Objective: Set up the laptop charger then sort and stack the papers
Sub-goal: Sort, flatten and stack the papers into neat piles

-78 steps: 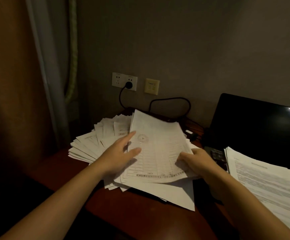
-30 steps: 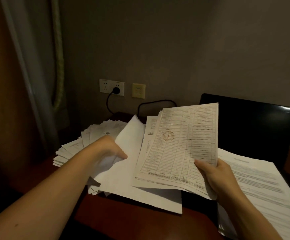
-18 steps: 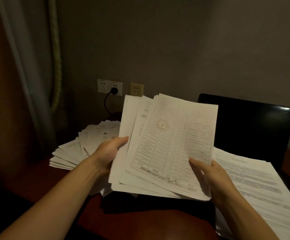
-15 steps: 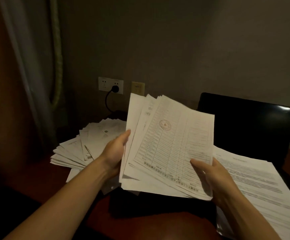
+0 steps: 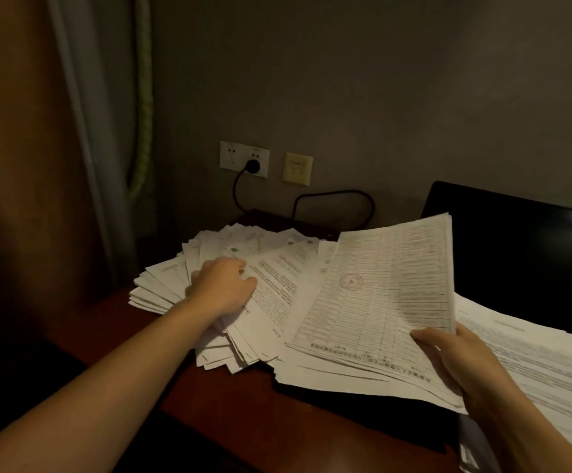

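A brown curtain (image 5: pixel 21 165) hangs at the far left, with a pale green twisted cord (image 5: pixel 144 114) beside it. Below, on the reddish-brown wooden tabletop (image 5: pixel 243 404), lies a fanned pile of papers (image 5: pixel 165 285), thin white sheets splayed out with their corners pointing left and toward the person. The left grip (image 5: pixel 223 285), a bare hand, rests knuckles-up on the middle of this pile with its fingers curled down onto a printed sheet; whether it pinches any paper I cannot tell.

On the wall behind, a white double socket (image 5: pixel 233 155) holds a black plug (image 5: pixel 253 165), and its charger cable (image 5: pixel 332 194) loops down behind the tabletop. A beige wall plate (image 5: pixel 297 169) sits just beside the socket.

Right of the pile is a sheaf of forms (image 5: pixel 380 302), loosely squared, overlapping the pile's right edge. Its long axis runs away from the person toward the wall, its right side lifted. The top sheet is a ruled table bearing a round red stamp (image 5: pixel 351 280). The right grip (image 5: pixel 455 356) holds the sheaf's near right corner, thumb on top, fingers underneath.

Behind stands a glossy black laptop screen (image 5: pixel 523 247), and a flat stack of printed pages (image 5: pixel 544 363) lies in front of the screen.
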A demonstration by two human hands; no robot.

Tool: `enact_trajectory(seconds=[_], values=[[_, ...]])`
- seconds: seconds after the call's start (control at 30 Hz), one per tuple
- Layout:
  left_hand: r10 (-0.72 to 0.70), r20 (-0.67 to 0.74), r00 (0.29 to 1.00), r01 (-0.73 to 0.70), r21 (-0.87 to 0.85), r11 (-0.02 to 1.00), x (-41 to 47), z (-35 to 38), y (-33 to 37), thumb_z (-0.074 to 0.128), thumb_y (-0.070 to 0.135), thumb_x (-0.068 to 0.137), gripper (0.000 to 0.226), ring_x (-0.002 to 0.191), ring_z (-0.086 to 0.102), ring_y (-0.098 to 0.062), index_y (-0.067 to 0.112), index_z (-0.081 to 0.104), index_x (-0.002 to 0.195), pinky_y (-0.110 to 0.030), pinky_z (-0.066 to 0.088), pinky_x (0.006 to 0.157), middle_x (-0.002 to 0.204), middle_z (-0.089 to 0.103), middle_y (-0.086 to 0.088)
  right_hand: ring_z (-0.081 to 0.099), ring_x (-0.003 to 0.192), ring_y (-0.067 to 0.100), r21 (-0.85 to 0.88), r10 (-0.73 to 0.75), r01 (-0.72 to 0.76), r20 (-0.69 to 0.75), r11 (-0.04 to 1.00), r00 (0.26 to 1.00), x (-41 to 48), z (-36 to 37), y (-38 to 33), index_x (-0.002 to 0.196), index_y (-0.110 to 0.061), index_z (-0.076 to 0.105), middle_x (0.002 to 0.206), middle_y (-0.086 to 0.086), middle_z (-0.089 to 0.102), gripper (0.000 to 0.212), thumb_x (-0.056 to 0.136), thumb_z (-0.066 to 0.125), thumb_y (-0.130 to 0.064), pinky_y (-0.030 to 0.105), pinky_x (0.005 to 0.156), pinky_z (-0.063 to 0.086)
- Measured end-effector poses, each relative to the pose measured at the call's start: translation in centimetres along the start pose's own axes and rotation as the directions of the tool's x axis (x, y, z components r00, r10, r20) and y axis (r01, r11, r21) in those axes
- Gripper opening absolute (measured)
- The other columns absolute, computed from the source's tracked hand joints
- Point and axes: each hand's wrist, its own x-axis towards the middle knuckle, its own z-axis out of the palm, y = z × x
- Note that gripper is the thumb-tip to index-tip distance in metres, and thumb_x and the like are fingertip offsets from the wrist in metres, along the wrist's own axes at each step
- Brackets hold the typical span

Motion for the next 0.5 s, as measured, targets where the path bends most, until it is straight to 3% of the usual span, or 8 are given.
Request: enact_trajectory(seconds=[0.1,0.13,0.23,0.3,0.33,0.37,0.47,0.5], values=[[-0.059,0.091,0.994,0.027,0.322,0.947,2.3,-1.4,-0.9,0.055,0.075,0.082,0.074,0.129,0.044,-0.033,0.031,0.051,0.141,-0.05,0.035,0.103,0.141,0.05,-0.005,0.063,0.085,0.051,-0.021,0.005,-0.006,-0.049,1.0,0.999,0.4,0.1,0.5,0.099,-0.007,0.061,0.096,0.029,0.071,0.007,0.095,0.059,-0.002,0.028,0.052,0.045],[-0.079,0.133,0.988,0.024,0.372,0.928,3.0,-1.9,-0.8,0.056,0.08,0.078,0.085,0.132,0.042,-0.033,0.027,0.047,0.145,-0.051,0.032,0.106,0.145,0.047,-0.007,0.06,0.085,0.051,-0.032,0.01,-0.011,-0.054,0.999,0.998,0.5,0.2,0.5,0.096,-0.008,0.062,0.106,0.041,0.063,0.005,0.094,0.06,-0.004,0.03,0.056,0.039],[-0.131,0.235,0.963,0.033,0.381,0.924,4.8,-3.0,-0.4,0.066,0.09,0.056,0.11,0.127,0.05,-0.031,0.021,0.05,0.14,-0.048,0.036,0.109,0.14,0.054,-0.005,0.054,0.084,0.041,-0.059,0.012,-0.015,-0.054,0.998,0.998,0.4,0.3,0.6,0.093,-0.008,0.06,0.12,0.046,0.048,0.002,0.094,0.06,-0.006,0.03,0.06,0.034],[-0.077,0.294,0.953,-0.01,0.283,0.959,5.6,-3.0,-0.6,0.078,0.079,0.054,0.096,0.108,0.06,-0.023,0.018,0.062,0.127,-0.04,0.051,0.096,0.121,0.065,-0.002,0.053,0.084,0.039,-0.063,0.01,-0.014,-0.053,0.998,0.999,0.6,0.3,0.7,0.093,-0.008,0.06,0.121,0.046,0.047,0.002,0.094,0.06,-0.006,0.036,0.06,0.043],[-0.044,0.295,0.955,-0.032,0.247,0.969,5.7,-3.1,-0.7,0.082,0.069,0.061,0.081,0.101,0.062,-0.02,0.018,0.065,0.121,-0.035,0.054,0.087,0.113,0.067,-0.001,0.055,0.082,0.05,-0.08,0.001,-0.005,-0.052,0.997,0.999,0.5,0.3,0.6,0.094,-0.006,0.06,0.121,0.047,0.047,0.001,0.094,0.06,-0.006,0.047,0.064,0.051],[-0.017,0.282,0.959,-0.044,0.208,0.977,5.7,-3.2,-0.6,0.084,0.059,0.067,0.066,0.096,0.063,-0.018,0.018,0.068,0.116,-0.031,0.054,0.079,0.108,0.068,0.0,0.055,0.085,0.061,-0.099,-0.008,0.003,-0.055,0.995,0.998,0.7,0.1,0.7,0.097,-0.003,0.06,0.12,0.048,0.046,0.004,0.094,0.06,-0.006,0.06,0.071,0.053],[0.037,0.237,0.971,-0.063,0.103,0.993,5.6,-3.5,-0.5,0.082,0.045,0.079,0.038,0.087,0.064,-0.013,0.019,0.072,0.104,-0.026,0.047,0.063,0.098,0.07,0.002,0.053,0.084,0.063,-0.11,-0.039,0.036,-0.033,0.993,0.999,1.1,-0.2,1.2,0.107,0.006,0.059,0.115,0.051,0.045,0.019,0.094,0.059,-0.007,0.063,0.073,0.051],[0.044,0.238,0.97,-0.07,0.101,0.992,5.5,-3.6,-0.4,0.077,0.045,0.084,0.035,0.086,0.064,-0.014,0.018,0.072,0.105,-0.026,0.046,0.062,0.097,0.07,0.0,0.049,0.09,0.072,-0.098,-0.045,0.042,-0.029,0.994,0.999,1.2,-0.2,1.3,0.105,0.007,0.058,0.115,0.052,0.044,0.018,0.094,0.059,-0.007,0.071,0.077,0.048]])
